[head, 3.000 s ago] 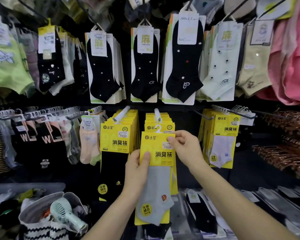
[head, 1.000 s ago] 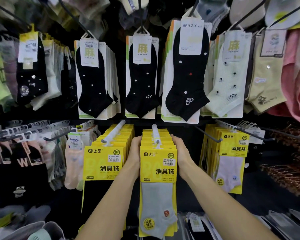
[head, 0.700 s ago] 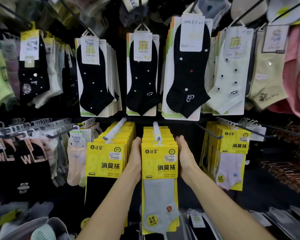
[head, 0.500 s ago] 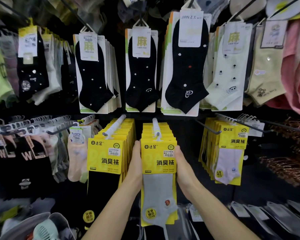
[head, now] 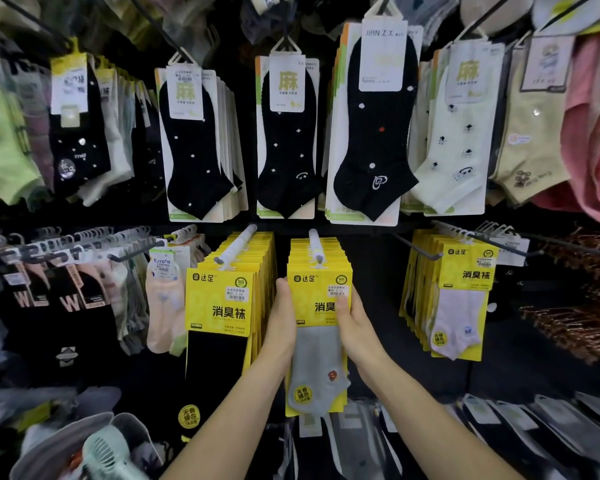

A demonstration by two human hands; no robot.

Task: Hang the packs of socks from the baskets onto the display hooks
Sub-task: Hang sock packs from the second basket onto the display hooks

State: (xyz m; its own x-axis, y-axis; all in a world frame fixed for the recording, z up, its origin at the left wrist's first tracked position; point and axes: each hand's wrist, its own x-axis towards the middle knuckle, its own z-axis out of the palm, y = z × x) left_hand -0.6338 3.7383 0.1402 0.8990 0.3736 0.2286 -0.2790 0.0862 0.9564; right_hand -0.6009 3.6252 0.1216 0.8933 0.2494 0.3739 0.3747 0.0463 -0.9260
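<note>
Grey-sock pack [head: 314, 358] now hung on hook [head: 315, 244]; left hand [head: 284, 317] fingers straight against stack [head: 297, 252], right hand [head: 355, 327] pinching pack front.

Both arms reach far, hands side by side.
Left hand [head: 284, 317] upright, fingers straight; right hand [head: 355, 329] pinches sock pack [head: 309, 293], thumb in front, fingers hidden behind.
</note>
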